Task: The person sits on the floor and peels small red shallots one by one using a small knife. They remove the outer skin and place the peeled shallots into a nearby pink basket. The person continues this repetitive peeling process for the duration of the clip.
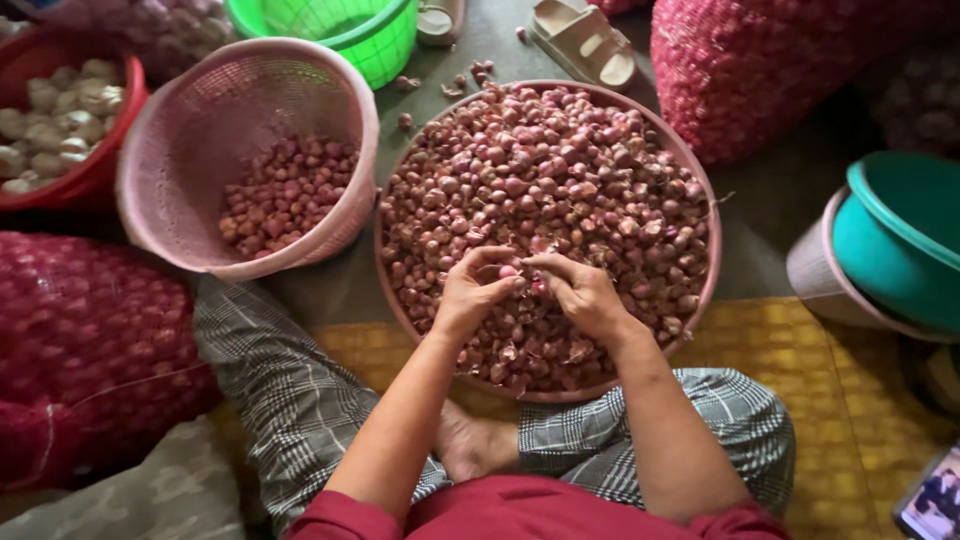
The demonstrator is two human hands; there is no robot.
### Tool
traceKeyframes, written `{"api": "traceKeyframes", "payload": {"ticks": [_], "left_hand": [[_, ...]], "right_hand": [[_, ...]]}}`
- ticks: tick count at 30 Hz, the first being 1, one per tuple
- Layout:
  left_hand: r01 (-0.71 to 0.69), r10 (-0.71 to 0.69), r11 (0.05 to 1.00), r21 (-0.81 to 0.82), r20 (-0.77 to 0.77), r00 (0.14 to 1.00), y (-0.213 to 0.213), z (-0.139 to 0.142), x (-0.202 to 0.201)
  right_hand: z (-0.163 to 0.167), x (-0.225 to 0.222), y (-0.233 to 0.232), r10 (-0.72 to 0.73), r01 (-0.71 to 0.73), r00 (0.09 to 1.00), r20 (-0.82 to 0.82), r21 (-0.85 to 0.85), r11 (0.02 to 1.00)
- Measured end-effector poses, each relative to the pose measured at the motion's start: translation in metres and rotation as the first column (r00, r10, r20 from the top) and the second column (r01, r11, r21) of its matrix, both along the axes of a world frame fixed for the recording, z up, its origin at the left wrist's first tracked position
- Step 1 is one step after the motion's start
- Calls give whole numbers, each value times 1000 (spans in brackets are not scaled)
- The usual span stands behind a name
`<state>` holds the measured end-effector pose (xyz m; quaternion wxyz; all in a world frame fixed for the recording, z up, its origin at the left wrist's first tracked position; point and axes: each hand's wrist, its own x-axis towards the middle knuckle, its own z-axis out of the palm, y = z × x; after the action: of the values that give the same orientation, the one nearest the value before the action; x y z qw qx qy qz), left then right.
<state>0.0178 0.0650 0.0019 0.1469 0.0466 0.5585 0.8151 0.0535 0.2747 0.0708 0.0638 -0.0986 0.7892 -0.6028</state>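
A wide round tray [700, 300] heaped with small reddish shallots [560, 170] lies on the floor in front of my crossed legs. Both hands meet over its near side. My left hand [470, 292] and my right hand [583, 293] pinch one pink shallot [510, 271] between their fingertips. Loose papery skins lie among the shallots below my hands. To the left, a pink mesh basket [190, 110] leans toward me with a smaller pile of shallots [285, 192] inside.
A red bowl of garlic [55, 110] sits far left, a green basket [370, 35] behind. Red mesh sacks [80, 330] [770, 70] lie left and back right. A teal basin [900, 240] stands right. A sandal [585, 40] and a woven yellow mat [830, 400] are nearby.
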Motion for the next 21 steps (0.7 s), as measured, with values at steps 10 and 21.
{"api": "traceKeyframes", "payload": {"ticks": [10,21], "left_hand": [[-4,-11,984,179,79,997,3,-13,-2],[-491,-199,374,-787,-585,786,50,-21,-82]], "right_hand": [[-8,-3,2,-51,52,989,-139,4,999],[-53,-23,20,-354,379,920,169,-155,912]]}}
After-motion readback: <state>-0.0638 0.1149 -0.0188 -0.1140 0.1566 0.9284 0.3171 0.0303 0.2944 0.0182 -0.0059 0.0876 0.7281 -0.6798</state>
